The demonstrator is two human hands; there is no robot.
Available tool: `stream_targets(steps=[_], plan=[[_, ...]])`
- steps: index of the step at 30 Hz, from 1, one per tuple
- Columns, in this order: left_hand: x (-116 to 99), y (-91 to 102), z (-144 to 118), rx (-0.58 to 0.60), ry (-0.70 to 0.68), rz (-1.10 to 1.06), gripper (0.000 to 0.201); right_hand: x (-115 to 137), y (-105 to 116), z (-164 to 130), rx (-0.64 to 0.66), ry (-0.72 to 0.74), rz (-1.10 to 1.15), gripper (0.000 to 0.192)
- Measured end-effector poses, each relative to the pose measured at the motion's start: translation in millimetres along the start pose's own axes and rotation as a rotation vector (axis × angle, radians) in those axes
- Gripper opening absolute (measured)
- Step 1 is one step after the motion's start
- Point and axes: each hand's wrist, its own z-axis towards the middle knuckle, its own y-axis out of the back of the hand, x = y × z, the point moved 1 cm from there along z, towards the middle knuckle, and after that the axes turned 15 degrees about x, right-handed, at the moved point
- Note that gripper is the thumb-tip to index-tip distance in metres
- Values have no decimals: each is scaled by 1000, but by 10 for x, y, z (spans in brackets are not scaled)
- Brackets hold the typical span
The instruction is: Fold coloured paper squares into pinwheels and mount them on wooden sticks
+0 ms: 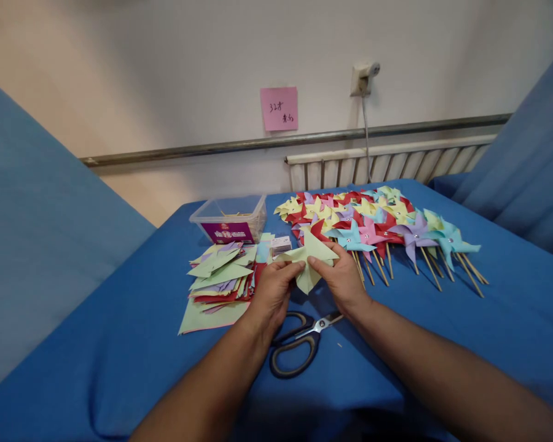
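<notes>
Both hands pinch one pale green paper (309,261) above the counter's middle — left hand (273,288) at its left flap, right hand (343,279) at the right; keep folds gathered centrally — scissors (299,344) lie just below.

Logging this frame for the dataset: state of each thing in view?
left hand: gripping the green paper's left side
right hand: gripping its right side
light green paper piece: partly folded, held above the table
scissors: closed, lying on the blue cloth under the hands
cut paper stack: loose, fanned pile
plastic box: lid off
finished pinwheels: laid in overlapping rows, sticks pointing toward the person
wall plug: plugged in
</notes>
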Motion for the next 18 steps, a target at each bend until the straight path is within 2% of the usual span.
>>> stream_targets(steps=[3,5,7,10,13,18], plan=[[-33,15,-5,-15,5,-14,26,-15,12,4,67,21,-8,51],[-73,33,-10,-27,-6,-34,27,-28,32,6,99,88,-76,49],[-121,59,-11,-39,-27,-62,25,-27,61,2,105,196,-218,47],[-192,96,-6,-66,-48,-123,27,17,103,-22,114,386,-497,54],[-239,112,-4,-86,-43,-188,30,85,108,-64,199,538,-742,58],[-260,91,-21,-72,-13,-210,28,143,71,-109,308,610,-929,36]])
